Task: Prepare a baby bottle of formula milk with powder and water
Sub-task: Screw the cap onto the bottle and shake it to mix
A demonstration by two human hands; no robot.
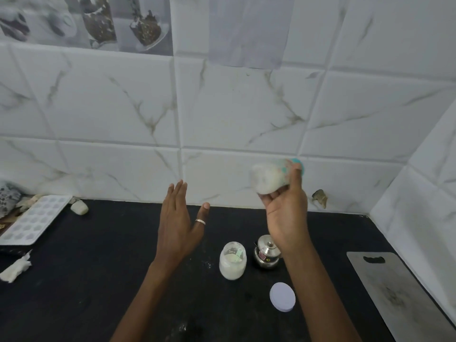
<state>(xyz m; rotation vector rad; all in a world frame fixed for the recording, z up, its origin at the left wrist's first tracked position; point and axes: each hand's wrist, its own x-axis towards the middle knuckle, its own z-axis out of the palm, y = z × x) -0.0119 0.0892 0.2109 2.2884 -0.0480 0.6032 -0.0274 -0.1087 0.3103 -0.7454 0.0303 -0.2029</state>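
Here, surroundings first. We log an open glass jar [232, 261] of white powder standing on the matte black counter [98, 280]; something pale green sits inside it, too unclear to name. Just right of the jar is a small polished steel pot [266, 254] with a knobbed lid, its right side covered by the wrist above it. A flat round white lid [282, 296] lies nearer us, apart from the jar. Far right: a dull, scuffed metal board [399, 294] with a handle slot. Far left: a white moulded tray [34, 220] of small round cavities, a pale lump [79, 207] and a crumpled white wad [16, 269]. Behind stand glossy, marble-veined wall tiles [246, 114].

The baby bottle [269, 178] is up in the air above the pot, tipped nearly sideways, teal end to the right, contents milky white, outline motion-blurred. Our right hand [286, 213] grasps it, fingers curled round it. Our left hand [177, 223] is flat and released, fingers straight, a silver ring on the thumb, hovering left of the jar.
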